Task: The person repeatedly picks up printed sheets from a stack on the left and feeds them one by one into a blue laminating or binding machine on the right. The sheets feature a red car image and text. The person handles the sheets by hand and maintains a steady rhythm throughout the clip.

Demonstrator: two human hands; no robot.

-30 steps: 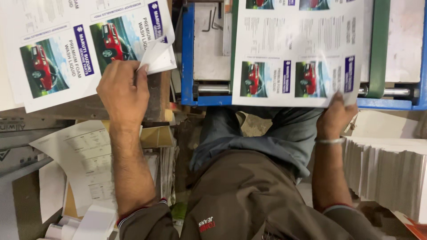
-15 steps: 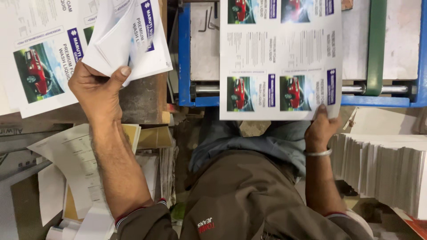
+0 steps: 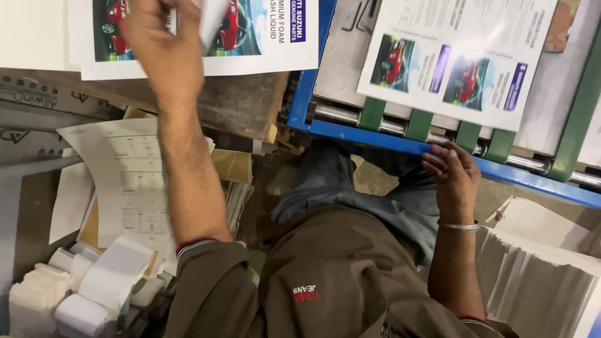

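Head view, looking straight down: the left hand (image 3: 164, 47) reaches up over a glossy white printed sheet with red car pictures (image 3: 250, 37) that lies flat on a worn wooden board (image 3: 241, 109). Its fingers are curled together around a folded slip of white paper (image 3: 210, 19), though motion blur hides exactly how they pinch it. The right hand (image 3: 454, 178) rests at the smooth blue-painted metal edge of a machine table (image 3: 375, 139); its fingers are loosely bent and slightly apart, tips touching the rail, clamped on nothing. A thin silver metal bangle (image 3: 459, 226) circles that wrist. Just above the hand, a second glossy printed sheet with two red car pictures (image 3: 457, 59) lies tilted across green flat belts (image 3: 419, 125) and a shiny steel roller (image 3: 338, 114). To the right stands a thick stack of white cut paper (image 3: 538, 281) with a finely ribbed edge. Lower left, soft white paper rolls (image 3: 94, 288) sit beside loose matte printed forms (image 3: 128, 181).
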